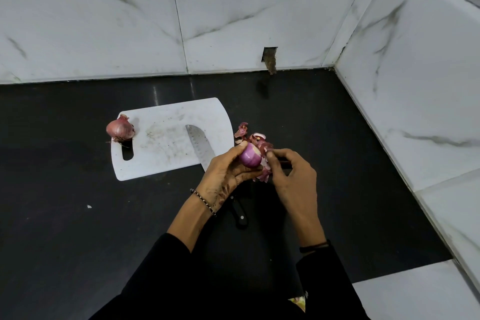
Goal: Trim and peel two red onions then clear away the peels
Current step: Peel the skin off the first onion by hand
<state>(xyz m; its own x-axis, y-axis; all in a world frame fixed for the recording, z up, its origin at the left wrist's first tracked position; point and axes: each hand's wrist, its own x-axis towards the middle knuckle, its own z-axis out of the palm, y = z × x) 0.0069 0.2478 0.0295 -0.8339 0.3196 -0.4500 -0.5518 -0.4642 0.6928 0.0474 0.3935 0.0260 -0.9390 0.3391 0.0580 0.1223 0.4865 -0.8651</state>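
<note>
The left hand (228, 173) grips a half-peeled onion (250, 158) while the right hand (293, 176) pinches its loose skin (264, 176); a second onion (120, 129), far left of both, sits unpeeled.

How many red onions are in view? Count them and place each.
2. An unpeeled onion sits at the cutting board's left end, by its handle slot. A partly peeled onion is held in the left hand, right of the board. None appears hidden.

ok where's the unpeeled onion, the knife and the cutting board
unpeeled onion (119, 130), head view, middle of its papery skin
knife (198, 143), head view, flat of the blade
cutting board (168, 117), head view, bare far part
</note>
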